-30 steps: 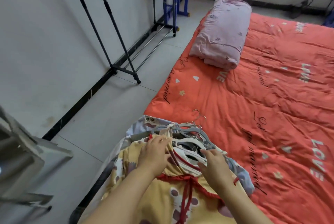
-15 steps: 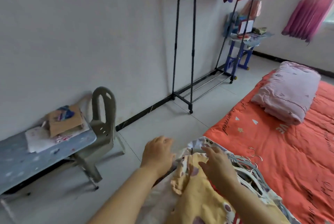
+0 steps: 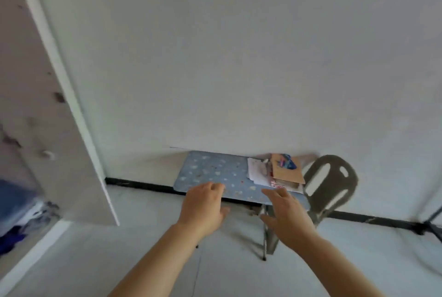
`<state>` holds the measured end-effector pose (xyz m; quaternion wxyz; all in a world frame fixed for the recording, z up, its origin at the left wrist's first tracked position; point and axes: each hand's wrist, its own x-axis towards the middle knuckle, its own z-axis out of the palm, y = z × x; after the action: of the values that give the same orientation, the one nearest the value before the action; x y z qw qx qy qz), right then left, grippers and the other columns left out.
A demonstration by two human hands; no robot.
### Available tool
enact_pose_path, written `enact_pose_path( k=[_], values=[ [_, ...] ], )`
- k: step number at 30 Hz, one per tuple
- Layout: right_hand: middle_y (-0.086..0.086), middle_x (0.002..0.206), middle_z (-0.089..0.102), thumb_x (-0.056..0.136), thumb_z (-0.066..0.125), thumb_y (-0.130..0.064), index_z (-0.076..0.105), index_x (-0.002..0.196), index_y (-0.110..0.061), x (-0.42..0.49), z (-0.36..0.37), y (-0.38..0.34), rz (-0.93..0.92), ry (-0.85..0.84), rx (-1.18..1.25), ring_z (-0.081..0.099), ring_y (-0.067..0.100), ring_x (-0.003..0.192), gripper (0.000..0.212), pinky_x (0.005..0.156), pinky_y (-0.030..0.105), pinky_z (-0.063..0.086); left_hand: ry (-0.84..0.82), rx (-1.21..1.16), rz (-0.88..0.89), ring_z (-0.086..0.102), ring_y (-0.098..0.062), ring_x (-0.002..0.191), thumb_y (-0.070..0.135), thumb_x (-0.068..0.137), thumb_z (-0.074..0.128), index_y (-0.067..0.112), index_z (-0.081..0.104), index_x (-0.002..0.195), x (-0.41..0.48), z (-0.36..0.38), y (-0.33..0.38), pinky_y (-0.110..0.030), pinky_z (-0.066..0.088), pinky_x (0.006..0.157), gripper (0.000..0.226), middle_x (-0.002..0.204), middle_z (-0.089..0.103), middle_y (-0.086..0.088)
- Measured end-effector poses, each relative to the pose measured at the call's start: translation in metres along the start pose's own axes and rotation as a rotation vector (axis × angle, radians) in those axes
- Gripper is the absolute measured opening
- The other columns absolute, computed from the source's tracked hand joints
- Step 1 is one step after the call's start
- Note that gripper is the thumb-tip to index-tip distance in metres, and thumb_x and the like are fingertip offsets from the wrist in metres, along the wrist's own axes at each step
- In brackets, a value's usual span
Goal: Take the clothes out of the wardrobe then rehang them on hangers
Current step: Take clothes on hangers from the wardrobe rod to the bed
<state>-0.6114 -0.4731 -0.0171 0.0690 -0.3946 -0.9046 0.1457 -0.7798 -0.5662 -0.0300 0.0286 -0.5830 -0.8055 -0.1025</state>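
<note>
The left grip [image 3: 203,208] hangs released and empty at lower centre of the frame, fingers loosely bent. The right grip [image 3: 287,215], just right of it, is also released, fingers spread. Neither touches the blue star-patterned folding counter [image 3: 210,169] behind them.

The task's things, dark blue clothes [image 3: 12,203], show blurred at the lower left edge inside the wardrobe [image 3: 33,248], beyond its open white door panel [image 3: 62,134]. That door is the likely trouble: it juts between the grips and the clothes, so a hasty swing leftward could strike its edge.

The clothes are too blurred to tell how they lie. If heaped, pulling one might drag others onto the floor.

The grey plastic chair [image 3: 330,184] and the loose white papers [image 3: 257,172] on the counter sit near the right grip and could be knocked.
</note>
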Motion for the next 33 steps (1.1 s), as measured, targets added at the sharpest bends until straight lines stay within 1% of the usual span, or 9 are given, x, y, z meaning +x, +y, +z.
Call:
enact_pose_path(
  k=[5,10,16,19,21,23,26,31,33],
  values=[
    [-0.003,0.141,0.036,0.091,0.054,-0.034,0.029,0.143,-0.027,0.058,0.034,-0.144,-0.302,-0.09,0.015,0.037,0.019,0.129,0.058,0.105,0.031,0.033,0.087,0.041,-0.286,0.045,-0.021,0.122,0.043,0.091,0.049,0.018,0.037,0.136,-0.056,-0.045,-0.136,-0.032,0.036,0.1,0.053,0.134,0.047,-0.001],
    [-0.003,0.138,0.037,0.091,0.054,-0.035,0.029,0.143,-0.027,0.106,0.058,-0.268,-0.566,-0.126,0.029,0.039,0.019,0.126,0.059,0.105,0.031,0.034,0.175,0.114,-0.52,0.047,-0.02,0.115,0.043,0.092,0.048,0.02,0.038,0.13,-0.093,-0.082,-0.233,-0.031,0.037,0.096,0.045,0.128,0.049,0.001],
    [-0.002,0.14,0.038,0.092,0.053,-0.036,0.028,0.144,-0.027,0.178,0.078,-0.396,-0.849,-0.116,-0.002,0.041,0.018,0.126,0.059,0.103,0.027,0.035,0.216,0.182,-0.739,0.046,-0.021,0.119,0.037,0.092,0.047,0.018,0.041,0.131,-0.101,-0.12,-0.346,-0.033,0.035,0.099,0.044,0.13,0.049,0.0],
    [-0.002,0.139,0.039,0.091,0.054,-0.037,0.028,0.144,-0.027,0.214,0.083,-0.455,-0.96,-0.122,0.011,0.043,0.018,0.124,0.06,0.103,0.027,0.037,0.214,0.205,-0.849,0.048,-0.02,0.117,0.034,0.093,0.046,0.016,0.045,0.124,-0.097,-0.143,-0.397,-0.033,0.037,0.096,0.036,0.126,0.051,0.001],
    [-0.003,0.139,0.039,0.091,0.054,-0.038,0.028,0.143,-0.028,0.236,0.087,-0.493,-1.034,-0.122,0.017,0.043,0.017,0.123,0.059,0.103,0.027,0.036,0.263,0.231,-0.91,0.049,-0.02,0.115,0.034,0.091,0.048,0.016,0.047,0.124,-0.096,-0.156,-0.426,-0.032,0.038,0.095,0.037,0.126,0.052,0.0],
    [-0.004,0.138,0.041,0.091,0.055,-0.037,0.03,0.142,-0.028,0.258,0.091,-0.531,-1.09,-0.121,0.045,0.044,0.015,0.122,0.057,0.103,0.026,0.036,0.321,0.253,-0.959,0.047,-0.019,0.117,0.036,0.092,0.05,0.017,0.046,0.127,-0.097,-0.169,-0.454,-0.03,0.036,0.097,0.04,0.129,0.051,0.0],
    [-0.002,0.134,0.044,0.09,0.056,-0.035,0.034,0.14,-0.027,0.287,0.098,-0.588,-1.155,-0.11,0.059,0.045,0.016,0.119,0.055,0.101,0.025,0.038,0.338,0.276,-1.013,0.042,-0.016,0.123,0.04,0.094,0.047,0.02,0.039,0.134,-0.1,-0.187,-0.499,-0.029,0.032,0.103,0.046,0.135,0.045,0.003],
    [0.0,0.134,0.043,0.091,0.054,-0.032,0.034,0.141,-0.025,0.329,0.12,-0.689,-1.251,-0.102,0.065,0.047,0.017,0.117,0.054,0.097,0.025,0.04,0.385,0.319,-1.079,0.044,-0.017,0.122,0.041,0.093,0.047,0.022,0.034,0.139,-0.103,-0.211,-0.596,-0.032,0.035,0.101,0.051,0.136,0.045,0.001],
    [0.0,0.139,0.039,0.092,0.052,-0.032,0.03,0.144,-0.025,0.345,0.132,-0.733,-1.288,-0.078,0.08,0.044,0.016,0.121,0.057,0.1,0.023,0.036,0.408,0.345,-1.079,0.046,-0.018,0.119,0.041,0.092,0.048,0.021,0.036,0.138,-0.105,-0.221,-0.64,-0.033,0.037,0.099,0.051,0.133,0.047,-0.001]
  ],
)
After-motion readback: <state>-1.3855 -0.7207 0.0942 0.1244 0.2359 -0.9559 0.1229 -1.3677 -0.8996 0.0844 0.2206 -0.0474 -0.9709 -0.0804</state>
